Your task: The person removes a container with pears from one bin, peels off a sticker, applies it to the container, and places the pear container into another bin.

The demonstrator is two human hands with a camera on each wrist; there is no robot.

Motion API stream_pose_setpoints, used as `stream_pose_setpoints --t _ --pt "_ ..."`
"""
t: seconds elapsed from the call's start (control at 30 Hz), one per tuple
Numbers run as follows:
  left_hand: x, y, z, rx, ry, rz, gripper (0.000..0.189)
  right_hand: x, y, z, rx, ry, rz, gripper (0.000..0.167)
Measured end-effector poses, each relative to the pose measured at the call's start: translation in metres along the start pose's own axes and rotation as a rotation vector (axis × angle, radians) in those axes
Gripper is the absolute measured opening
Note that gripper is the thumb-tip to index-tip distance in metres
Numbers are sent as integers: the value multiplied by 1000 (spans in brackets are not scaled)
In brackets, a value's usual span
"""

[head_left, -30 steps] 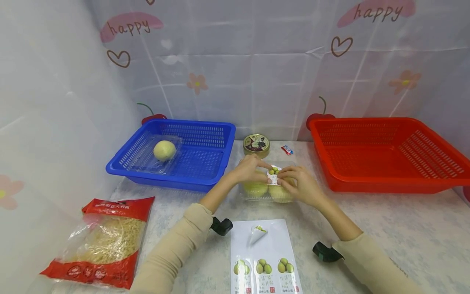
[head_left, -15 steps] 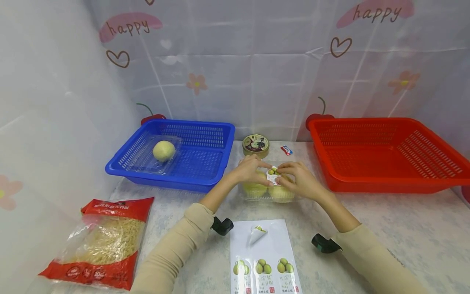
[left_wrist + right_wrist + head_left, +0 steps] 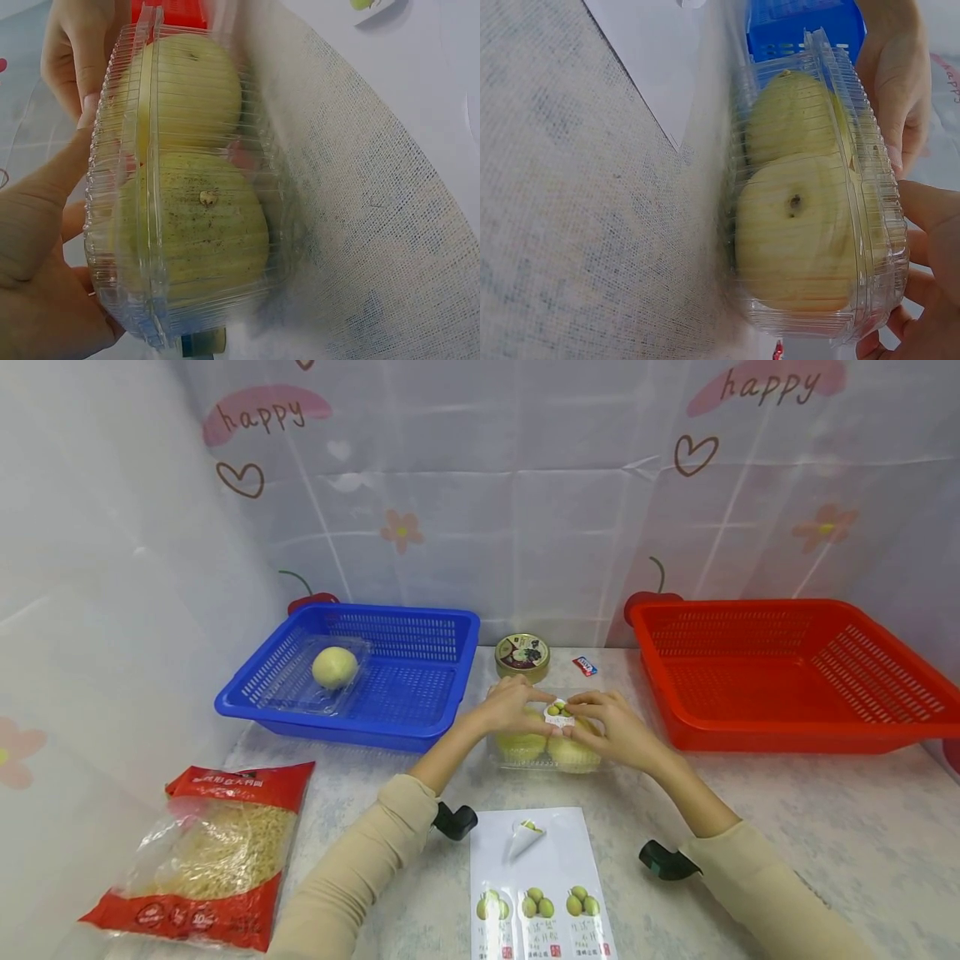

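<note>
A clear plastic clamshell box (image 3: 517,762) with pale yellow-green fruits that look like pears (image 3: 202,217) stands closed at the table's middle. On its lid lies a white sticker (image 3: 557,711) printed with green pears. My left hand (image 3: 513,708) touches the sticker's left side with index finger and thumb. My right hand (image 3: 618,731) does likewise on its right side. In the left wrist view the left thumb lies along the lid's top and other fingers reach behind the box. Both thumbs nearly meet at the sticker's lower edge, where fingers partly hide it.
A sticker sheet (image 3: 528,868) with one curled sticker (image 3: 527,838) lies in front. A blue basket (image 3: 420,689) at left holds a boxed pear (image 3: 334,668); a red basket (image 3: 750,735) stands right. A round tin (image 3: 522,653), small wrapped candy (image 3: 585,666) and pasta bag (image 3: 217,860) are around.
The right fingers have shifted slightly on the sticker. Less of the sticker's lower printed part shows now. The box and left hand stay nearly in place.
</note>
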State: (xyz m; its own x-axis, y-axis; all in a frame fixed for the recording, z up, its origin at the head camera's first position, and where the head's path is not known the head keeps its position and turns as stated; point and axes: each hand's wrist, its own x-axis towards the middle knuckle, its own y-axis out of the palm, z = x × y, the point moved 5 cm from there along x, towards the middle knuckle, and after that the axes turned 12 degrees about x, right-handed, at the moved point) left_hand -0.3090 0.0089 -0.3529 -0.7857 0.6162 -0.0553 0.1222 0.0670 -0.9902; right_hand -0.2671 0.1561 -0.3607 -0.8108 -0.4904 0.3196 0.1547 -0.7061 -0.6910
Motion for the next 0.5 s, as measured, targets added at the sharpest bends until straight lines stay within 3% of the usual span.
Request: stream_pose_setpoints --t 0.5 --pt "-1 0 2 -95 -15 31 63 -3 1 -3 15 24 16 40"
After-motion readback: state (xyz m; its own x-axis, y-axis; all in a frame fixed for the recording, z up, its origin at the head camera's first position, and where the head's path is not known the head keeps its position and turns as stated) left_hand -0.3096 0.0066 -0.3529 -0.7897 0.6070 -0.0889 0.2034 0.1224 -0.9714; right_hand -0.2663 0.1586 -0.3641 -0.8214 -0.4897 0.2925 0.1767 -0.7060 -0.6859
